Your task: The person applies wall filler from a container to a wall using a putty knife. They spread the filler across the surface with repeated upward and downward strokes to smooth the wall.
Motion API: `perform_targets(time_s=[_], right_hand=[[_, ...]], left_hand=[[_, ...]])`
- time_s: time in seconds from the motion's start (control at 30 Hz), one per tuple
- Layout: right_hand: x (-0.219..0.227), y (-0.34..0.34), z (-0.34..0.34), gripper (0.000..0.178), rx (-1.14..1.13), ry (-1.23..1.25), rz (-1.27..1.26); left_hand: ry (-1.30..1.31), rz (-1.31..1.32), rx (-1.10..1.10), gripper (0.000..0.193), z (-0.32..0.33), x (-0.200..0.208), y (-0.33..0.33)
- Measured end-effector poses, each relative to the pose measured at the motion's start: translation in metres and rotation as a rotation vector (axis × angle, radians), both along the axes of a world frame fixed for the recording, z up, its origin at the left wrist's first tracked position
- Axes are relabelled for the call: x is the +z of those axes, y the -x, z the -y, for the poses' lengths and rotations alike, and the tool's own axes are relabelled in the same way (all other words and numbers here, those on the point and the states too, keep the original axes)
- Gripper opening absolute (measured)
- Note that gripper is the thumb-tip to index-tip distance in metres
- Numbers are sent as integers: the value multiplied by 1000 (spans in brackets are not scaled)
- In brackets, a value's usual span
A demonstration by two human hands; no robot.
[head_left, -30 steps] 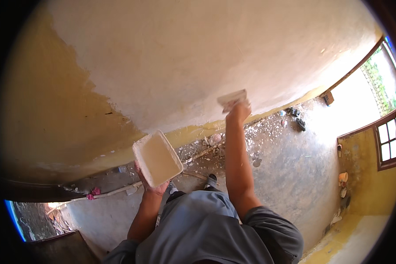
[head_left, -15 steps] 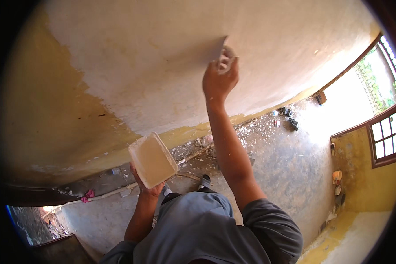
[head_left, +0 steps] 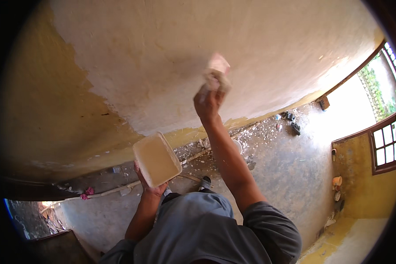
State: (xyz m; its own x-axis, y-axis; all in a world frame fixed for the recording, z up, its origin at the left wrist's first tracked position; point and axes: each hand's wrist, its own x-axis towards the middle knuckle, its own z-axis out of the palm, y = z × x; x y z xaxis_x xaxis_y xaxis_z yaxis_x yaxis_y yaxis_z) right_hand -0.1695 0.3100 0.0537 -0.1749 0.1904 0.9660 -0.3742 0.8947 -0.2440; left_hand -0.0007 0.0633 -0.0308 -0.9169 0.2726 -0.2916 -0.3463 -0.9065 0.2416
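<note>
My right hand (head_left: 208,102) is raised in front of the wall (head_left: 141,53), closed round a putty scraper (head_left: 218,64). Its pale, flat blade is smeared by motion, and I cannot tell whether it touches the plaster. Lower down on the left, my left hand (head_left: 150,188) grips a rectangular tray (head_left: 172,152) from below and along its near side. Beige, wet-looking filler (head_left: 156,159) lies in the tray. The wall carries a broad whitish coat with a ragged edge against yellow-brown paint (head_left: 61,110) on the left.
White flakes and debris litter the concrete floor (head_left: 277,163) along the wall's foot, with a long pole (head_left: 112,192) there. A white round container (head_left: 237,146) shows partly behind my right forearm. Black items (head_left: 295,128) and a small box (head_left: 324,104) lie farther right, near a bright opening.
My right hand has come down and slightly left with the scraper, whose blade has turned from edge-on to showing its flat face. The tray has shifted slightly right in view.
</note>
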Motion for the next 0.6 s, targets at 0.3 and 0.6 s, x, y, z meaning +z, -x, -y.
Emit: perform_targets(time_s=[0.3,0.6], right_hand=[[-59,-50,-7,22,1,654,301],[32,0,-30,17,-47,877,214]], left_hand=[[35,-41,100,71,0,0,-3],[22,66,82,71,9,0,-10]])
